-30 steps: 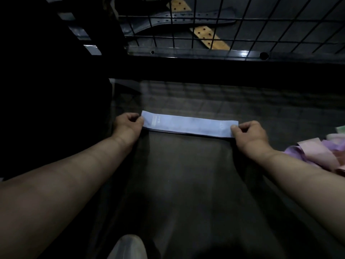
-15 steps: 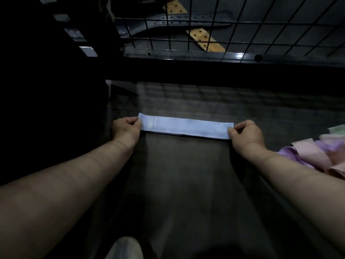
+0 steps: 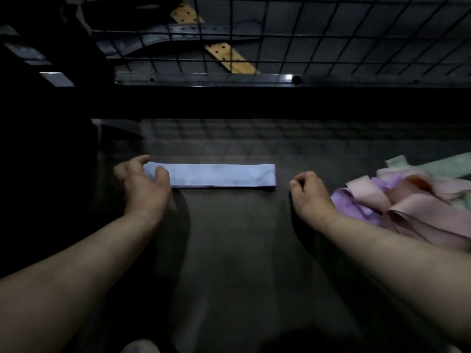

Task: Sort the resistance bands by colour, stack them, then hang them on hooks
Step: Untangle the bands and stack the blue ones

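A light blue resistance band (image 3: 219, 175) lies flat and straight on the dark table (image 3: 229, 250). My left hand (image 3: 142, 184) rests at its left end with fingers spread, thumb over the band's edge, not gripping. My right hand (image 3: 309, 194) sits a little right of the band's other end, apart from it, fingers loosely curled and holding nothing. A loose heap of bands lies at the right: purple (image 3: 354, 205), pink (image 3: 418, 215) and pale green (image 3: 443, 165).
A black wire grid panel (image 3: 331, 34) stands behind the table above a metal rail (image 3: 204, 79). A perforated wooden strip (image 3: 229, 58) and a dark strap lie beyond the grid. Deep shadow fills the left side.
Both hands have let go of the blue band's ends. The band now lies flat on the table, and my right hand has moved off it to the right.
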The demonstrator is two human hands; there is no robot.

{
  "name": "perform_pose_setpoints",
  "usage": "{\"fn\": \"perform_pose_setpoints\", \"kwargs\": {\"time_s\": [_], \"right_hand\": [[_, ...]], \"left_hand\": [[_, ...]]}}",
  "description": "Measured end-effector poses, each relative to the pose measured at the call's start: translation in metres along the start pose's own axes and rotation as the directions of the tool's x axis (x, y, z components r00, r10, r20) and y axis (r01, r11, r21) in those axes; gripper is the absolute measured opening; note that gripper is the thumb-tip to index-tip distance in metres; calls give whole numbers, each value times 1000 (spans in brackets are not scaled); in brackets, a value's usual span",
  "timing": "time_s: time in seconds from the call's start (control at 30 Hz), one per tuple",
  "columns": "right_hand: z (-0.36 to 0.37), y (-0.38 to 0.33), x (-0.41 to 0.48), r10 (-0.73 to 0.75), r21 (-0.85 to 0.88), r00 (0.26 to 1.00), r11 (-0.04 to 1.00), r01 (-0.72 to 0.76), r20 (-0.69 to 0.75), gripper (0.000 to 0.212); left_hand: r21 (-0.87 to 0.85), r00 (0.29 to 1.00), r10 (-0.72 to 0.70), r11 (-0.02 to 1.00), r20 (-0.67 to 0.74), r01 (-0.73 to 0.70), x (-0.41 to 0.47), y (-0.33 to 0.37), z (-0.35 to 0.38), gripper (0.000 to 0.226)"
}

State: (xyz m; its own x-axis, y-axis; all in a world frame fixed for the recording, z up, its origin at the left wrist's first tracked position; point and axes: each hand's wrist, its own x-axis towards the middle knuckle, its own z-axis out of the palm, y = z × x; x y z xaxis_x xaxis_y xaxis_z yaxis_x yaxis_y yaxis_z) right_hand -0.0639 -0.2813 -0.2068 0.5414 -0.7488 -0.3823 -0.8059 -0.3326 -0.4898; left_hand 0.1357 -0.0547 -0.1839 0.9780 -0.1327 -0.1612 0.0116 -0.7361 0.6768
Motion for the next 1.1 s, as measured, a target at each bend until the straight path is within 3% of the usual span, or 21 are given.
{"fn": "perform_pose_setpoints", "kwargs": {"time_s": [0.07, 0.1, 0.17, 0.23, 0.3, 0.4, 0.43, 0.53, 0.67, 0.73, 0.8, 0.9, 1.0, 1.07, 1.1], "right_hand": [[-15, 23, -11, -207, -202, 972, 953, 225, 108, 21], [-27, 35, -18, -315, -322, 924, 871, 373, 217, 22], [-57, 63, -33, -437, -507, 792, 609, 609, 426, 30], [-90, 97, -47, -428, -624, 747, 413, 663, 509, 43], [-121, 131, -58, -325, -694, 832, 459, 554, 449, 54], [-158, 165, -63, -68, -807, 948, 508, 301, 310, 77], [-168, 177, -65, 1, -829, 961, 506, 238, 276, 85], [-185, 198, -71, 228, -751, 949, 660, 16, 220, 83], [-187, 205, -69, 131, -634, 967, 773, 38, 218, 75], [-194, 203, -66, 70, -505, 987, 863, 14, 148, 70], [-202, 201, -59, 26, -400, 996, 917, 12, 91, 69], [-212, 191, -50, 7, -200, 1000, 980, -3, 21, 61], [-221, 175, -41, 19, 204, 997, 979, -3, -78, 48], [-226, 161, -40, 89, 447, 994, 893, -53, -60, 52], [-226, 153, -40, 93, 505, 995, 861, -68, -25, 56]], "left_hand": [[51, 989, 115, 991, 90, -120, -15, 18, 7, 35], [74, 971, 194, 976, 137, -206, -22, 26, 11, 34], [75, 917, 322, 935, 235, -348, -39, 43, 20, 32], [49, 848, 405, 893, 343, -447, -59, 58, 30, 29], [18, 754, 475, 841, 453, -541, -77, 73, 42, 27], [-17, 535, 484, 752, 693, -659, -97, 96, 66, 33], [-14, 458, 432, 739, 777, -674, -103, 105, 74, 30], [17, 236, 268, 626, 934, -780, -123, 134, 92, 30], [-18, 48, 152, 405, 987, -914, -152, 186, 118, 37], [-17, 27, 118, 354, 993, -935, -167, 208, 134, 42], [-12, 33, 112, 380, 993, -925, -182, 221, 151, 42], [-17, 128, 210, 575, 969, -818, -204, 218, 178, 44], [-99, 294, 242, 899, 925, -427, -224, 204, 194, 78], [-179, 318, 231, 966, 919, -185, -233, 202, 195, 106], [-210, 301, 218, 976, 928, -59, -235, 204, 194, 108]]}}
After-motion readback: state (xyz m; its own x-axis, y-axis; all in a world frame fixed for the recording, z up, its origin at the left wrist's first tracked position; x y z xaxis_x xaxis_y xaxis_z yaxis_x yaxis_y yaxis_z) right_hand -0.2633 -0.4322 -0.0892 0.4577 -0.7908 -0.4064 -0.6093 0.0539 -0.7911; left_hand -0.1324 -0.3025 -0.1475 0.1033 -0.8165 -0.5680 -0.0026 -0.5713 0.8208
